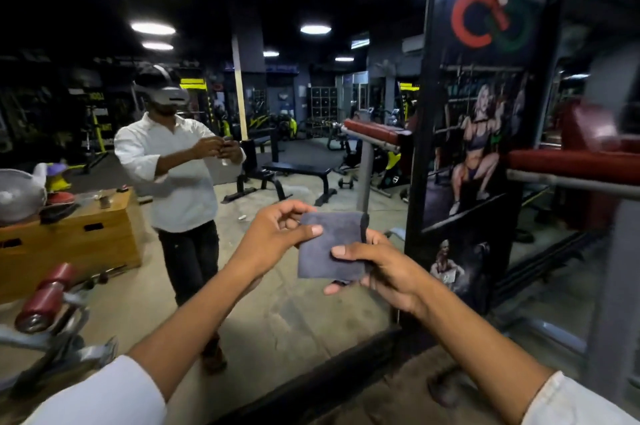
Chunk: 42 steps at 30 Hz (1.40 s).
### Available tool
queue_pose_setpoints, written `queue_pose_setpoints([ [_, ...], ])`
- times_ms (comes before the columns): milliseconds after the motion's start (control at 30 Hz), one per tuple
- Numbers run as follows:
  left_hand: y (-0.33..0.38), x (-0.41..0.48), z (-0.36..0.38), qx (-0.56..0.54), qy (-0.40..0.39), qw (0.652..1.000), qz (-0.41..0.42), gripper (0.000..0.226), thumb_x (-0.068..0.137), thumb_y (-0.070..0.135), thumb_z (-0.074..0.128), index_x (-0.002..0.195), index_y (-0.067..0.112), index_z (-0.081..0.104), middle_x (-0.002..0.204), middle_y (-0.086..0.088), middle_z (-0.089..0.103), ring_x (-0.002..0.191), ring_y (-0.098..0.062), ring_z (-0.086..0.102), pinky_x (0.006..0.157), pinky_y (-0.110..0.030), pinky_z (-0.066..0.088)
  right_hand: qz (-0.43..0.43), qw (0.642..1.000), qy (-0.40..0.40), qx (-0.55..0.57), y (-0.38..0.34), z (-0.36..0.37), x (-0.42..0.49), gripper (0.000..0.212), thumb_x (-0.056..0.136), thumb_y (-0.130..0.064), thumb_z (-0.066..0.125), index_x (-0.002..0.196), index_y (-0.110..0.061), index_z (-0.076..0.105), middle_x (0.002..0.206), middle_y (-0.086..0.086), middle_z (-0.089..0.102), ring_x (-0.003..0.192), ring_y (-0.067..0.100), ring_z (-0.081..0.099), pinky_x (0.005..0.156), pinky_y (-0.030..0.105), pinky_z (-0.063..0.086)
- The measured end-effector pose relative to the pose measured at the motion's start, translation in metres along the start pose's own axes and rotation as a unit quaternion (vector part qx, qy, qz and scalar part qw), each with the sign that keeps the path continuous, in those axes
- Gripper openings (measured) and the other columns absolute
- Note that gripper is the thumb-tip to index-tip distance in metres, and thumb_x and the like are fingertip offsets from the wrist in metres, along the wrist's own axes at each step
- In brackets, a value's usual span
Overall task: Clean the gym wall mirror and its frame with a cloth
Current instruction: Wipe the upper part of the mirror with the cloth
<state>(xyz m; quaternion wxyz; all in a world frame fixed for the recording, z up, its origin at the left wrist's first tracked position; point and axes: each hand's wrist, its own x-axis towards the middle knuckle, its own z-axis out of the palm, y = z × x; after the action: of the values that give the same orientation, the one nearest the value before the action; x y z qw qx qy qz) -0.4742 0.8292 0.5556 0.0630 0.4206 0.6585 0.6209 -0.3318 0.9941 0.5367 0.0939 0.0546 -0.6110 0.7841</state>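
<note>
Nearest the camera, two white sleeves are seen at the bottom corners, with bare forearms reaching forward and meeting at a folded grey cloth (330, 246). The cloth is held up in the air between both hands, in front of the glass and not touching it. The left hand (273, 234) is closed on the cloth's upper left edge, thumb laid on the front face and fingers curled behind. The right hand (377, 265) is closed on its lower right part, thumb pressed across the front and fingers wrapped under the bottom edge. The cloth is seen as a flat, roughly square pad.

Just beyond the hands, the wall mirror (294, 105) is seen filling most of the view, its dark frame (311, 379) running along the floor and up the right side beside a poster panel (481, 105). In the glass, the person's own reflection is shown with both hands raised together, and benches and ceiling lights are reflected deeper in the room.

The step in hand is judged to be the folding or readying of the cloth; no wiping is judged to have been begun. For the next move, the cloth would need to be passed to one hand, laid flat against the glass, and drawn across it with even pressure, the frame being left until the pane is done.
</note>
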Motion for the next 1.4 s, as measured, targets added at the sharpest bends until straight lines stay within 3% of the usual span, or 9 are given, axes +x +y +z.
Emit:
queue_pose_setpoints([
  [133,0.013,0.106,0.003,0.017,-0.032,0.998,0.05,0.024,0.088,0.011,0.086,0.107,0.012,0.073,0.099,-0.022,0.075,0.083,-0.021,0.07,0.079,-0.035,0.06,-0.03,0.999,0.031,-0.024,-0.052,-0.039,0.065,0.044,0.093,-0.003,0.072,0.136,-0.009,0.067,0.138,0.024,0.066,0.114,0.043,0.067,0.068,0.047,0.067],
  [300,0.027,0.206,0.022,0.035,-0.028,0.994,0.099,0.022,0.087,0.017,0.087,0.106,0.013,0.076,0.091,-0.006,0.077,0.081,-0.014,0.069,0.076,-0.027,0.058,-0.071,0.992,0.091,-0.05,-0.106,-0.095,0.124,0.036,0.095,0.005,0.063,0.129,-0.005,0.069,0.126,0.022,0.073,0.102,0.039,0.074,0.067,0.048,0.067],
  [533,0.049,0.318,0.071,0.105,0.001,0.981,0.163,0.019,0.088,0.017,0.086,0.104,0.013,0.077,0.081,0.012,0.075,0.071,0.002,0.065,0.071,-0.016,0.053,-0.119,0.989,0.032,-0.081,-0.174,-0.193,0.184,0.047,0.086,-0.003,0.076,0.132,-0.009,0.07,0.131,0.022,0.069,0.113,0.04,0.07,0.074,0.049,0.066],
  [800,0.08,0.433,0.131,0.233,0.07,0.942,0.232,0.021,0.094,0.039,0.079,0.109,0.026,0.074,0.102,0.011,0.078,0.097,-0.005,0.073,0.095,-0.038,0.061,-0.186,0.971,0.034,-0.145,-0.261,-0.306,0.249,0.037,0.095,0.005,0.063,0.129,-0.009,0.071,0.12,0.017,0.076,0.113,0.036,0.073,0.085,0.051,0.064],
  [933,0.089,0.487,0.139,0.362,0.105,0.886,0.27,0.032,0.098,0.053,0.068,0.115,0.027,0.072,0.111,0.014,0.071,0.105,-0.002,0.066,0.096,-0.034,0.056,-0.225,0.947,0.089,-0.209,-0.286,-0.355,0.286,0.043,0.094,0.009,0.06,0.126,-0.017,0.074,0.116,0.006,0.079,0.109,0.023,0.075,0.078,0.027,0.059],
  [1067,0.093,0.542,0.136,0.537,0.102,0.786,0.289,0.054,0.098,0.067,0.056,0.129,0.025,0.069,0.13,0.007,0.066,0.117,-0.012,0.063,0.103,-0.038,0.052,-0.266,0.898,0.133,-0.324,-0.293,-0.4,0.328,0.056,0.089,0.011,0.062,0.117,-0.035,0.079,0.117,-0.004,0.077,0.116,0.019,0.07,0.098,0.038,0.058],
  [1133,0.093,0.567,0.132,0.59,0.101,0.748,0.288,0.063,0.096,0.074,0.049,0.135,0.027,0.064,0.138,0.006,0.064,0.124,-0.014,0.062,0.107,-0.039,0.05,-0.284,0.878,0.134,-0.362,-0.296,-0.414,0.342,0.061,0.089,0.014,0.059,0.115,-0.037,0.079,0.116,-0.009,0.077,0.113,0.012,0.069,0.098,0.033,0.057],
  [1300,0.095,0.623,0.12,0.676,0.103,0.663,0.306,0.061,0.104,0.06,0.052,0.154,0.026,0.051,0.164,0.004,0.044,0.155,-0.013,0.034,0.131,-0.039,0.013,-0.342,0.808,0.141,-0.458,-0.307,-0.438,0.384,0.061,0.087,0.017,0.059,0.123,-0.03,0.077,0.123,-0.012,0.074,0.118,0.002,0.065,0.105,0.026,0.052],
  [1400,0.099,0.651,0.114,0.702,0.121,0.634,0.3,0.064,0.106,0.06,0.047,0.161,0.027,0.043,0.173,0.004,0.029,0.163,-0.013,0.017,0.134,-0.041,0.005,-0.401,0.73,0.167,-0.528,-0.322,-0.448,0.404,0.05,0.093,0.005,0.064,0.127,-0.03,0.075,0.122,-0.016,0.074,0.115,-0.005,0.065,0.103,0.021,0.052],
])
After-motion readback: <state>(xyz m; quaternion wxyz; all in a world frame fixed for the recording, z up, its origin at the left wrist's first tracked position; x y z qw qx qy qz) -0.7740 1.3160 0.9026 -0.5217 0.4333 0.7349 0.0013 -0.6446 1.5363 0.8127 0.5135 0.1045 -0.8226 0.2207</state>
